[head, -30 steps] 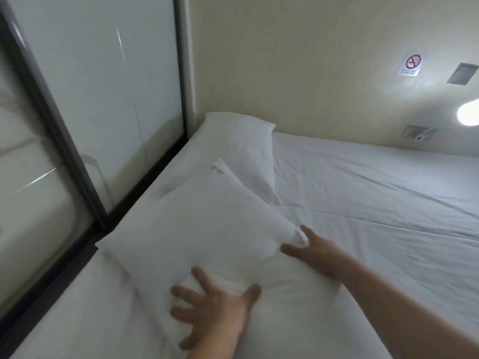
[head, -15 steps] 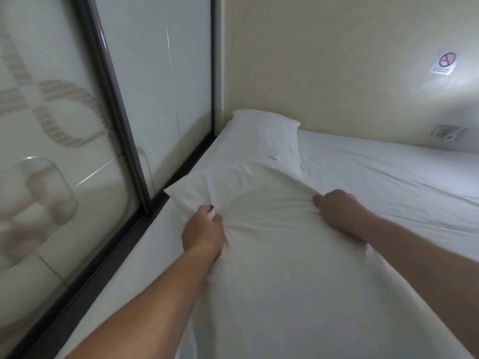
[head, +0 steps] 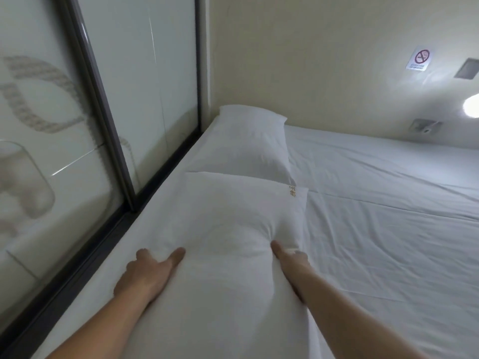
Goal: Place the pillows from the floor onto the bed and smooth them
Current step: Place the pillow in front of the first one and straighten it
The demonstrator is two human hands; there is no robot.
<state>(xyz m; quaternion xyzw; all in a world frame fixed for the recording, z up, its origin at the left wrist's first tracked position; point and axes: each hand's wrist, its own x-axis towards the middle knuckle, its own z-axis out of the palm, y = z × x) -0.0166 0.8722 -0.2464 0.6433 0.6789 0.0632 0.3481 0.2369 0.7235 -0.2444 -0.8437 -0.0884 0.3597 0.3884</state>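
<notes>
On the left side of the bed, along the glass wall, the near plump white pillow with small gold embroidery at its far right corner lies lengthwise between my two hands. My left hand presses against its left edge, thumb stretched out over the top of the fabric and the fingers tucked down the side, so it cups the pillow rather than clenching it. My right hand does the same on the right edge: thumb laid up on the cloth, the other fingers mostly buried beneath the pillow, gripping its side; how tightly, I cannot tell. Both my forearms run bare and nearly straight from the bottom of the view, angled slightly inward toward each other.

Just beyond, touching the near pillow's far end, a second plain white pillow lies flat in the corner where the bed meets the cream wall. To my right spreads the wrinkled white bed sheet. On my left runs the frosted glass partition with a dark frame. A small no-smoking sign hangs on the wall, near a bright round lamp.
</notes>
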